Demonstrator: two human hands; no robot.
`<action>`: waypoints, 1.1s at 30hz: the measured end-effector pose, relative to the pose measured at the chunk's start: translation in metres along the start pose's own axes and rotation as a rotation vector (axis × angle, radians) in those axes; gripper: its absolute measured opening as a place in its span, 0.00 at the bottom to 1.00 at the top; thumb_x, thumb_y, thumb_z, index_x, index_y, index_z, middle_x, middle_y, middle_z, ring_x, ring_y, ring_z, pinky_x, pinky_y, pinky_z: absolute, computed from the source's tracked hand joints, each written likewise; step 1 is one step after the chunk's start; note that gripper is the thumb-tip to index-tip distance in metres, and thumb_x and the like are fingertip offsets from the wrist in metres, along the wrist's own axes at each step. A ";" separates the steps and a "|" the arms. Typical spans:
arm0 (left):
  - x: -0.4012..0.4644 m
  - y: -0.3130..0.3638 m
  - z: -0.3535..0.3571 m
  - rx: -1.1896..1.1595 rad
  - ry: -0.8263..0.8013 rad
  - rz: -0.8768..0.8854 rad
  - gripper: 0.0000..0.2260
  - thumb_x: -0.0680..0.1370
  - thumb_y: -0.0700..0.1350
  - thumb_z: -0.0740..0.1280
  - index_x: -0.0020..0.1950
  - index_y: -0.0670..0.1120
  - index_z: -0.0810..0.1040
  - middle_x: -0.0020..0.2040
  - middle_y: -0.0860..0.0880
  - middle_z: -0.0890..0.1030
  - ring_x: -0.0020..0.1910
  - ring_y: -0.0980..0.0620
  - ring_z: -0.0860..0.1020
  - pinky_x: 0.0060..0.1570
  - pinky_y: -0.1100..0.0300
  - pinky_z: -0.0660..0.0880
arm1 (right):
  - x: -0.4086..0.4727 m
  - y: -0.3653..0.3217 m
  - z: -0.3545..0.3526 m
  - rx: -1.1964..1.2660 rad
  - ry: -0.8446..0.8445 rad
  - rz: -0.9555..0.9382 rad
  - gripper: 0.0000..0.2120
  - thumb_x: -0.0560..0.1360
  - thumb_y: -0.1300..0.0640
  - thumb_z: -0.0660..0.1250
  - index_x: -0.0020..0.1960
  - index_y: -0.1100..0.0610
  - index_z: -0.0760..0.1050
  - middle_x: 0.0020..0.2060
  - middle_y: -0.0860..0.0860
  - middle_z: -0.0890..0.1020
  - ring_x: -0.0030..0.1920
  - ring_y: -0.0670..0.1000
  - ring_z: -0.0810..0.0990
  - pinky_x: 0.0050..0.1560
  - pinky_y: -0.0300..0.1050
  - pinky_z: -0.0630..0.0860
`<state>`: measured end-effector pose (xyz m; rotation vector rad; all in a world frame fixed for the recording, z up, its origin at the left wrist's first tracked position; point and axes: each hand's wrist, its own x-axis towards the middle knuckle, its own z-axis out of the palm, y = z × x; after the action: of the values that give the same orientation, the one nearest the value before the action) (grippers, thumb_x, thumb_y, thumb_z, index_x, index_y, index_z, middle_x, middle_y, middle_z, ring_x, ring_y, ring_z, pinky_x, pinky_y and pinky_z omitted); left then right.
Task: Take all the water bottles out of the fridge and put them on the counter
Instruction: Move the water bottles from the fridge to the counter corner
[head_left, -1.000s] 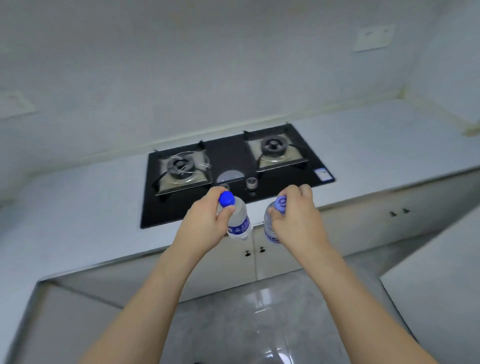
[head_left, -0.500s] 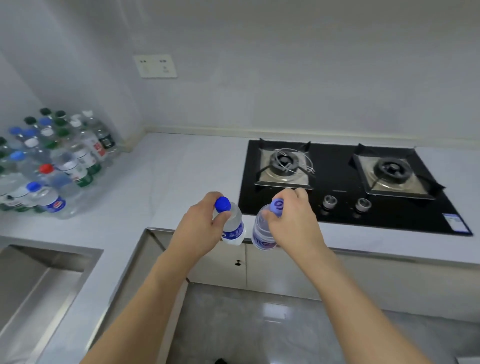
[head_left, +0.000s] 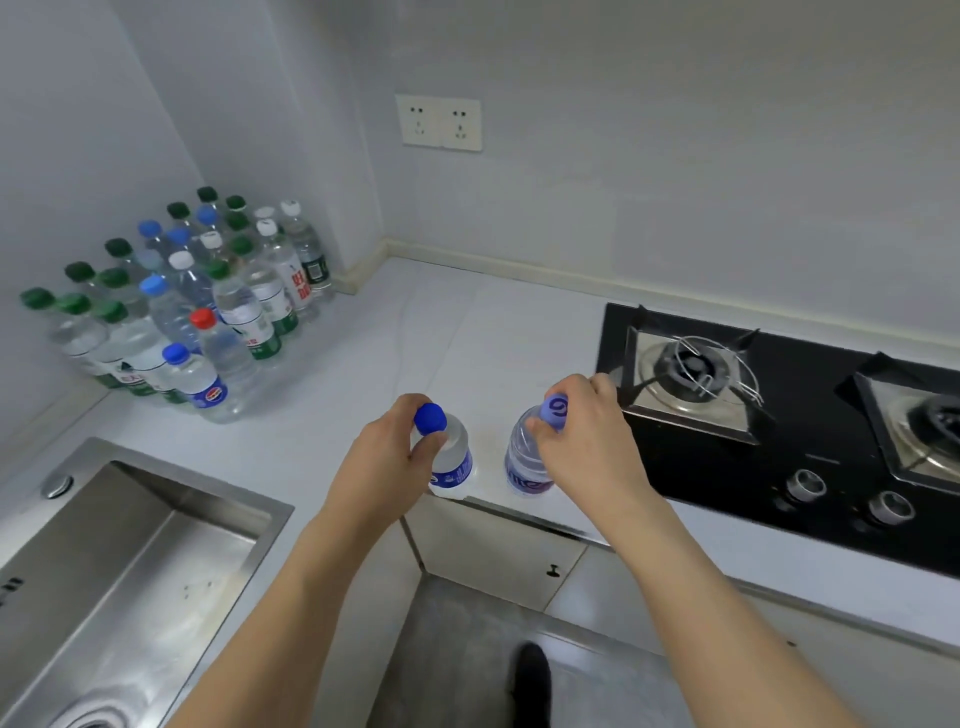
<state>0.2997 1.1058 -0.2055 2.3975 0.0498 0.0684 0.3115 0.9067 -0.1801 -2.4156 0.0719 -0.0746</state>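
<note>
My left hand grips the neck of a clear water bottle with a dark blue cap. My right hand grips the neck of a second bottle with a pale blue cap. Both bottles are upright at the front edge of the white counter, side by side and a little apart; whether their bases touch the counter I cannot tell. Several water bottles with green, blue, white and red caps stand packed together in the counter's back left corner. The fridge is out of view.
A black gas hob with two burners lies right of my hands. A steel sink is sunk into the counter at lower left. A wall socket sits above the counter. Cabinet doors and grey floor lie below.
The view has swung left, from the hob to the counter corner with the bottle cluster. Both hands have carried their bottles forward from over the cabinet front to the counter's edge.
</note>
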 end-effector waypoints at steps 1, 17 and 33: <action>0.010 -0.006 0.000 -0.001 0.013 -0.019 0.08 0.80 0.47 0.62 0.58 0.52 0.70 0.51 0.51 0.80 0.34 0.52 0.75 0.35 0.58 0.72 | 0.015 -0.002 0.008 -0.016 -0.019 -0.018 0.07 0.77 0.56 0.65 0.54 0.55 0.71 0.53 0.49 0.66 0.42 0.53 0.77 0.45 0.46 0.75; 0.132 -0.037 -0.025 0.093 0.150 -0.200 0.08 0.80 0.47 0.63 0.58 0.51 0.70 0.52 0.51 0.80 0.33 0.54 0.74 0.32 0.61 0.71 | 0.191 -0.048 0.058 0.024 -0.198 -0.208 0.06 0.76 0.57 0.66 0.51 0.55 0.70 0.52 0.50 0.67 0.41 0.54 0.75 0.43 0.46 0.72; 0.286 -0.121 -0.064 0.090 0.199 -0.309 0.06 0.79 0.48 0.65 0.55 0.52 0.71 0.39 0.51 0.78 0.33 0.52 0.75 0.31 0.59 0.70 | 0.334 -0.121 0.151 -0.092 -0.377 -0.292 0.08 0.76 0.58 0.64 0.55 0.57 0.71 0.52 0.49 0.65 0.43 0.57 0.77 0.47 0.49 0.76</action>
<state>0.5789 1.2542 -0.2302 2.4355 0.5239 0.1620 0.6598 1.0728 -0.2016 -2.4725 -0.4585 0.2552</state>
